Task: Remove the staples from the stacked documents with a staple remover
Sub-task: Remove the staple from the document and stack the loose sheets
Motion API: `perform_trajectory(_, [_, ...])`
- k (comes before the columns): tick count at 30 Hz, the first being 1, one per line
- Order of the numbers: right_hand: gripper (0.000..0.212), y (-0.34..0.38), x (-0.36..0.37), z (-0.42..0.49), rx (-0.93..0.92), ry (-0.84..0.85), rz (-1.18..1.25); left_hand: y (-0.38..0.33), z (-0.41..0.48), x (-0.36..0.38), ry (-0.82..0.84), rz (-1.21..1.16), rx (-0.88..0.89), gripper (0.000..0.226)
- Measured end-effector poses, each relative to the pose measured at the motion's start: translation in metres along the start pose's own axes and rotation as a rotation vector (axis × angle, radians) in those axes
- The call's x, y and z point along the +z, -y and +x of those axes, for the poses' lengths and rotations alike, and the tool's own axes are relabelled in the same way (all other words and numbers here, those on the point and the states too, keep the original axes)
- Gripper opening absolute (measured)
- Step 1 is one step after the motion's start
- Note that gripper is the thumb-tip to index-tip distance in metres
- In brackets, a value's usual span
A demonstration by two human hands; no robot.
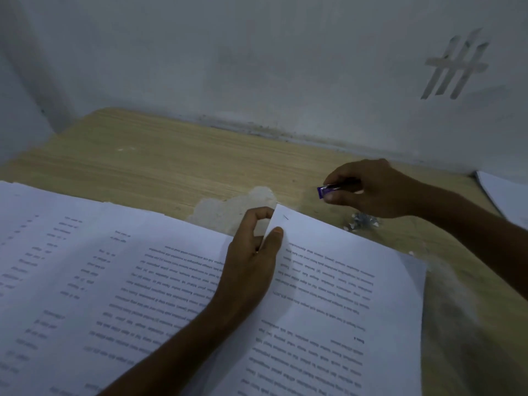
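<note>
Printed pages (85, 267) lie spread on the near left part of the bench (171, 161), with their words upside down. Beside them on the right lies a stapled document (343, 281), also upside down, and it reaches the near edge. A bare arm comes across the pages to the left hand (254, 252). This hand pinches the far left corner of the stapled document, with the thumb on top and the other fingers (257, 212) curled under it. That corner is lifted a little. A small dark staple (285, 217) sits in the corner, just past the thumb.

Farther back on the right, the right hand (383, 190) has its fingers clamped around a purple staple remover (328, 190). It is above the bench, near the lifted corner but not touching it. A little heap of pulled staples (363, 221) lies under this hand. A pale worn patch (228, 210) shows on the wood behind the left hand. More paper (505, 195) lies at the right edge. A grey wall (257, 67) stands at the far edge.
</note>
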State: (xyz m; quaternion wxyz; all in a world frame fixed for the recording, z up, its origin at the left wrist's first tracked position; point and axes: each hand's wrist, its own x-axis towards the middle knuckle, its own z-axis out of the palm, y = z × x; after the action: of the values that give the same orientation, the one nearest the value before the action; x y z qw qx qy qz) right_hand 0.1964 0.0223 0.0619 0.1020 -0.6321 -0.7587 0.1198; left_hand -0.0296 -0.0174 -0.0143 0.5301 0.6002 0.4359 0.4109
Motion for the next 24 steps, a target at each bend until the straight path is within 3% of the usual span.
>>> perform_trajectory(3, [0.038, -0.026, 0.005, -0.023, 0.057, -0.085, 0.032, -0.004, -0.001, 0.001, 0.008, -0.028, 0.019, 0.019])
perform_trajectory(7, [0.044, -0.053, 0.015, -0.055, 0.145, -0.12, 0.048, -0.007, -0.004, 0.002, 0.03, -0.111, 0.015, 0.019])
perform_trajectory(21, [0.054, -0.081, 0.026, -0.08, 0.176, -0.033, -0.041, -0.007, -0.007, 0.002, 0.077, -0.12, 0.089, 0.02])
perform_trajectory(24, [0.034, -0.06, 0.006, -0.079, 0.136, -0.173, 0.028, -0.004, -0.005, 0.001, 0.069, -0.104, 0.127, 0.018])
